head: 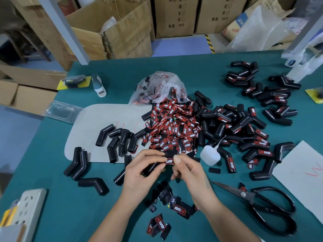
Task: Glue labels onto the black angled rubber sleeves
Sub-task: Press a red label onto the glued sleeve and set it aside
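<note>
The left hand (139,167) curls around a black angled rubber sleeve (151,169) at the near centre of a green worktop (57,205), its thumb and forefinger meeting the sleeve's upper end, while the right hand (189,169) pinches a red-and-black label (169,161) between thumb and fingertips and holds it against that same end of the sleeve. Just beyond the hands, a heap of loose labels (172,130) spills from an open clear plastic bag (160,88). Unlabelled sleeves (115,138) lie scattered to the left, several of them on a pale grey mat (97,117), and sleeves already bearing labels (251,142) are piled to the right, with a further group (267,91) well apart at the far right of the worktop. A small white glue bottle (209,154) stands just right of the hands, its thin nozzle tilted up toward the labelled pile. Black-handled scissors (258,201) lie at the near right beside a white sheet (304,172) marked in red. More labels and backing scraps (166,206) lie between the forearms. A white power strip (28,206) sits at the near left corner, and cardboard boxes (174,16) stand on the floor behind the worktop.
</note>
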Action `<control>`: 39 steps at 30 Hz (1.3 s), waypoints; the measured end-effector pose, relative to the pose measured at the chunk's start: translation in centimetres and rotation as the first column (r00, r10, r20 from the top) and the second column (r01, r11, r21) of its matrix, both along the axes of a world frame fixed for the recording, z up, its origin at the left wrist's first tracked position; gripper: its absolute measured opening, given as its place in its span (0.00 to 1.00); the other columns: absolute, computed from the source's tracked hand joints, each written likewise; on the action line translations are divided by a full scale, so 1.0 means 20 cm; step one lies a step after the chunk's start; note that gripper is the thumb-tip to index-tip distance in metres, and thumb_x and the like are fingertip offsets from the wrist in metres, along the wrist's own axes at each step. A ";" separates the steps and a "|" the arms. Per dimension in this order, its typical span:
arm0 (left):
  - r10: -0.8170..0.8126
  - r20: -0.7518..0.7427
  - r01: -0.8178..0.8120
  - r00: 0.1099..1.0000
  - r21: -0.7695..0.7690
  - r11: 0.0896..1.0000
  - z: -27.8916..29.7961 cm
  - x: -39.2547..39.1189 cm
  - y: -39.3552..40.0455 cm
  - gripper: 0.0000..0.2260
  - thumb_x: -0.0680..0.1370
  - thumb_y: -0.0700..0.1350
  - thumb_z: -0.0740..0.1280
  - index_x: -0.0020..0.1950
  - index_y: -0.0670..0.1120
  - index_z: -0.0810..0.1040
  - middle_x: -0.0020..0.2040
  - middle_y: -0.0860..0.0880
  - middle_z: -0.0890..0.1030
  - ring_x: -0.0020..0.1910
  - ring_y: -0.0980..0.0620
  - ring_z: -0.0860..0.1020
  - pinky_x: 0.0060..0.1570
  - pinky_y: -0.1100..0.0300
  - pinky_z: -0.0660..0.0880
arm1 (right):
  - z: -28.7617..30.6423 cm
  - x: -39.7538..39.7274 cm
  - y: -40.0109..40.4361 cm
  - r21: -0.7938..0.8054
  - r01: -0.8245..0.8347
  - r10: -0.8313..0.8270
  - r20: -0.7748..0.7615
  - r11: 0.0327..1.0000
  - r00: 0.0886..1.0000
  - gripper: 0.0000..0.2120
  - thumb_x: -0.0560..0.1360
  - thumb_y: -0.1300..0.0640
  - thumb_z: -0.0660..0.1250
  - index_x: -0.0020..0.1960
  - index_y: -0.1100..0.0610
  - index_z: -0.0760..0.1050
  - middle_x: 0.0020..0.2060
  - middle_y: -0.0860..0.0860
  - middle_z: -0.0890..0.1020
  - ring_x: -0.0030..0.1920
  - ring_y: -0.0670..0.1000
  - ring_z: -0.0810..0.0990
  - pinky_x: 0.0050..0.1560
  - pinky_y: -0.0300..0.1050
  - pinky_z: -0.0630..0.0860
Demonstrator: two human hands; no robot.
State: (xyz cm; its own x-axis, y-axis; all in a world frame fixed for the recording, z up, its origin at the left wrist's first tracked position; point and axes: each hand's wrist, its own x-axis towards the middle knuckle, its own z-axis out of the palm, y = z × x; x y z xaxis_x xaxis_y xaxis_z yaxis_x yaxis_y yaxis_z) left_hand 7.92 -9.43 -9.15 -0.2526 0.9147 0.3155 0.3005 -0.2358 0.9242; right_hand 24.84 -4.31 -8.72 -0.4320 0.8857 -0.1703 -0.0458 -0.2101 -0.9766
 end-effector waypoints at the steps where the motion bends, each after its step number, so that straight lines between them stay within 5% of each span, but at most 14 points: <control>1: 0.008 0.025 -0.007 1.000 -0.010 1.000 0.00 0.00 0.00 0.07 0.78 0.44 0.74 0.55 0.51 0.88 0.57 0.54 0.83 0.55 0.49 0.84 0.50 0.53 0.84 | -0.01 0.00 0.00 0.002 0.031 -0.031 -0.001 1.000 1.000 0.13 0.79 0.40 0.65 0.44 0.46 0.81 0.35 0.47 0.75 0.38 0.48 0.77 0.47 0.48 0.79; 7: 0.019 0.181 -0.007 0.983 -0.068 0.998 0.00 -0.01 0.01 0.05 0.78 0.40 0.75 0.53 0.47 0.88 0.56 0.49 0.84 0.52 0.44 0.84 0.47 0.52 0.85 | 0.01 0.00 -0.01 0.130 0.174 -0.175 -0.001 0.976 0.984 0.08 0.79 0.43 0.69 0.56 0.43 0.79 0.44 0.47 0.83 0.42 0.50 0.83 0.43 0.43 0.81; 12: -0.007 0.160 0.017 0.987 -0.061 0.998 0.00 -0.01 0.01 0.07 0.78 0.40 0.74 0.54 0.49 0.88 0.55 0.51 0.85 0.57 0.48 0.83 0.48 0.60 0.83 | 0.03 -0.02 -0.04 0.197 0.142 -0.151 0.028 0.970 0.988 0.06 0.78 0.47 0.71 0.54 0.39 0.83 0.44 0.47 0.85 0.42 0.49 0.84 0.42 0.39 0.79; 18: -0.033 0.209 0.047 0.977 -0.063 0.997 0.00 0.00 0.00 0.07 0.79 0.42 0.73 0.55 0.49 0.88 0.56 0.49 0.84 0.57 0.45 0.84 0.47 0.55 0.84 | 0.04 -0.01 -0.03 0.290 0.162 -0.181 0.040 0.943 0.983 0.08 0.78 0.49 0.72 0.54 0.37 0.86 0.49 0.43 0.85 0.42 0.50 0.84 0.42 0.39 0.79; 31: -0.020 0.252 0.044 0.967 -0.090 0.995 0.01 0.01 0.00 0.08 0.78 0.41 0.74 0.54 0.53 0.88 0.56 0.52 0.85 0.56 0.49 0.84 0.45 0.57 0.85 | 0.03 0.00 -0.02 0.300 0.179 -0.206 0.060 0.937 0.977 0.18 0.78 0.62 0.75 0.53 0.37 0.86 0.47 0.44 0.87 0.44 0.50 0.86 0.46 0.37 0.80; 39: 0.010 0.284 0.029 0.959 -0.130 0.991 0.01 0.01 0.00 0.07 0.77 0.44 0.75 0.53 0.53 0.89 0.56 0.49 0.85 0.56 0.48 0.84 0.46 0.56 0.85 | 0.05 0.00 -0.02 0.251 0.197 -0.214 0.042 0.948 0.976 0.16 0.76 0.59 0.76 0.51 0.37 0.87 0.46 0.43 0.88 0.42 0.47 0.86 0.45 0.34 0.79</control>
State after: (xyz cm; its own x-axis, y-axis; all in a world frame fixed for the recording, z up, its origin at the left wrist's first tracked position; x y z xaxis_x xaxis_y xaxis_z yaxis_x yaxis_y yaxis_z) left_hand 8.07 -9.46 -8.90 -0.3051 0.9461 0.1090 0.0204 -0.1079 0.9940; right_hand 24.79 -4.78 -7.64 -0.2309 0.9722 0.0391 0.0057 0.0415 -0.9991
